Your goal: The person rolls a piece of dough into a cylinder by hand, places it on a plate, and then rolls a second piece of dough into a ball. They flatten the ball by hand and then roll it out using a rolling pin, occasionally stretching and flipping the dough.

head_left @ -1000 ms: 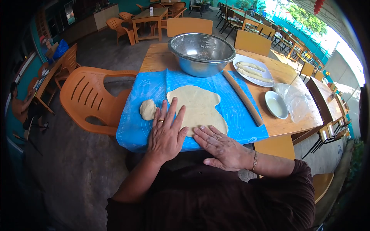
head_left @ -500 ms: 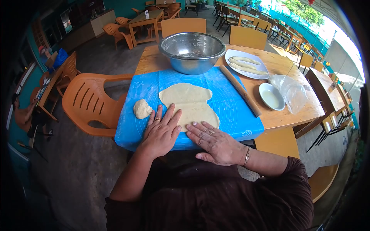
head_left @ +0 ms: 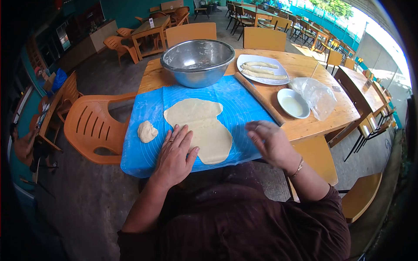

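Observation:
A flat, irregular sheet of dough [head_left: 204, 128] lies on the blue baking mat [head_left: 244, 102], narrowed at its middle. My left hand [head_left: 175, 152] rests flat with fingers stretched, its fingertips at the left edge of the sheet. To the left of those fingers sits a small ball of dough [head_left: 147, 132]. Raised over the right part of the mat, my right hand [head_left: 272, 141] is apart from the dough, slightly blurred, with loosely bent fingers and nothing visible in it. Beyond it a wooden rolling pin [head_left: 260, 99] lies slanted along the mat's right side.
A steel bowl [head_left: 198, 63] stands at the mat's far edge. Right of it are a white plate [head_left: 278, 81] with dough strips, a small bowl of pale liquid [head_left: 294, 103] and a plastic bag [head_left: 321, 100]. An orange chair [head_left: 93, 126] is at the left; a person [head_left: 25, 143] sits further off.
My right hand has lifted off the lower edge of the dough sheet and moved right. My left hand stays at the sheet's left side. The view has shifted slightly.

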Demonstrator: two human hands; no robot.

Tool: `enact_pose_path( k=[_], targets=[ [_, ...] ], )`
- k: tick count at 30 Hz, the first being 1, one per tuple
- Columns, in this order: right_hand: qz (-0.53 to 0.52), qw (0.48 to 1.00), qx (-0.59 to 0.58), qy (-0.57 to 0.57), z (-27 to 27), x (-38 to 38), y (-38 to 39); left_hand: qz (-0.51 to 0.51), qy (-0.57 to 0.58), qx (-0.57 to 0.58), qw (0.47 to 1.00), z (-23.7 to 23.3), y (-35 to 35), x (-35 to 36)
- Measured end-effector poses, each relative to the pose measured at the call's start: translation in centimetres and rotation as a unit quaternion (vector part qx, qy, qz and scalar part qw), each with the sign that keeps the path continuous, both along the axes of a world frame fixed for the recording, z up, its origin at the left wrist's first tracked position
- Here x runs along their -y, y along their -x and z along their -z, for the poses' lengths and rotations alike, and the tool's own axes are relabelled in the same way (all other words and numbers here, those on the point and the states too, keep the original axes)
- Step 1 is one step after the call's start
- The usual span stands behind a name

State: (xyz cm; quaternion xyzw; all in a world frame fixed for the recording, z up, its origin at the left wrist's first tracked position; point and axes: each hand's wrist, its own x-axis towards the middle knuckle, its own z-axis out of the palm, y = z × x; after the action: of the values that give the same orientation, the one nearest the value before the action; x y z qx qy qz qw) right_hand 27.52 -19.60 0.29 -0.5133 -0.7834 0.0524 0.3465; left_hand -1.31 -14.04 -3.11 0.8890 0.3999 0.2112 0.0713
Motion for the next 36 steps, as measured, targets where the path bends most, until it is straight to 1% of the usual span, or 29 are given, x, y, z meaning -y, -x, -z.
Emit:
enact_pose_path(
  k=[1,3,4,6,8,10,12,14,15,16,17,18,19,20,21,22,23,24,25,26,28,29,31,32,34,35,36],
  targets=[
    [0.059,0.998,-0.024,0.002,-0.8,-0.1,-1.4,0.000,0.003,0.000,1.000,0.1,-0.3,0.1],
    [0.174,0.984,-0.003,-0.039,-0.7,-0.9,-4.1,0.067,-0.009,0.017,0.998,0.2,-1.2,0.2],
    [0.178,0.983,-0.004,-0.038,-0.2,-1.3,-5.2,0.071,-0.008,0.017,0.997,0.3,-1.7,0.4],
    [0.253,0.961,0.112,-0.004,1.4,-2.6,-7.4,0.087,-0.026,-0.020,0.996,0.7,-2.5,0.6],
    [0.259,0.960,0.110,0.008,2.7,-3.6,-9.5,0.078,-0.036,-0.030,0.996,0.8,-2.6,0.6],
    [0.313,0.933,0.166,0.066,3.1,-4.7,-11.4,0.080,-0.029,-0.014,0.996,0.8,-2.4,0.6],
    [0.320,0.927,0.179,0.076,3.3,-5.6,-13.1,0.078,-0.025,-0.013,0.997,0.9,-2.4,0.6],
    [0.255,0.954,0.119,0.098,3.2,-6.3,-14.2,0.076,-0.024,-0.010,0.997,0.9,-2.4,0.6],
    [0.253,0.950,0.084,0.164,0.8,-5.7,-12.4,0.072,-0.021,0.020,0.997,0.9,-2.4,0.7],
    [0.249,0.951,0.086,0.164,0.4,-5.6,-11.5,0.069,-0.018,0.051,0.996,0.9,-2.3,0.6],
    [0.254,0.963,0.038,0.077,0.4,-5.3,-10.7,0.064,-0.019,0.052,0.996,1.2,-2.1,0.3],
    [0.256,0.967,-0.010,-0.009,0.5,-4.9,-9.8,0.069,-0.055,0.160,0.983,1.8,-1.8,-0.1],
    [0.234,0.970,-0.037,-0.046,0.3,-4.5,-8.8,0.073,-0.090,0.265,0.957,2.6,-1.5,-0.5],
    [0.182,0.977,-0.113,0.013,0.1,-3.5,-6.8,0.070,-0.110,0.311,0.942,3.6,-1.2,-1.1],
    [0.129,0.971,-0.189,0.073,-0.2,-2.4,-4.3,0.066,-0.110,0.328,0.936,3.9,-0.9,-1.4],
    [0.043,0.981,-0.178,0.061,0.0,-1.4,-1.6,0.061,-0.098,0.336,0.935,4.0,-0.8,-1.4],
    [-0.038,0.986,-0.148,0.072,1.3,-0.9,0.2,0.057,-0.081,0.336,0.937,4.0,-0.8,-1.4],
    [-0.105,0.992,-0.051,0.050,1.4,-0.3,2.0,0.056,-0.069,0.335,0.938,3.8,-0.8,-1.3],
    [-0.183,0.981,-0.023,0.054,2.0,-0.4,3.5,0.055,-0.060,0.334,0.939,3.7,-0.8,-1.3],
    [-0.208,0.975,0.024,0.072,3.0,-0.3,4.7,0.056,-0.053,0.333,0.940,3.7,-0.9,-1.2],
    [-0.203,0.967,0.154,-0.011,3.6,-0.4,6.5,0.056,-0.044,0.334,0.940,3.5,-1.0,-0.9],
    [-0.203,0.967,0.156,-0.010,3.7,-1.1,6.5,0.056,-0.044,0.336,0.939,3.1,-0.9,-0.8],
    [-0.150,0.973,0.171,0.033,3.5,-2.9,6.1,0.047,-0.014,0.295,0.954,2.4,-0.9,-0.3],
    [-0.149,0.973,0.172,0.033,3.6,-2.7,6.2,0.048,-0.014,0.297,0.953,2.5,-1.0,-0.3],
    [-0.117,0.973,0.198,-0.014,3.7,-2.5,6.7,0.053,-0.020,0.277,0.959,2.4,-0.9,-0.5],
    [-0.154,0.972,0.179,0.002,3.4,-1.5,7.0,0.053,-0.019,0.277,0.959,2.4,-0.9,-0.4],
    [-0.154,0.972,0.179,0.003,3.2,-0.3,7.0,0.052,-0.012,0.274,0.960,2.4,-1.0,-0.4]
  ],
)
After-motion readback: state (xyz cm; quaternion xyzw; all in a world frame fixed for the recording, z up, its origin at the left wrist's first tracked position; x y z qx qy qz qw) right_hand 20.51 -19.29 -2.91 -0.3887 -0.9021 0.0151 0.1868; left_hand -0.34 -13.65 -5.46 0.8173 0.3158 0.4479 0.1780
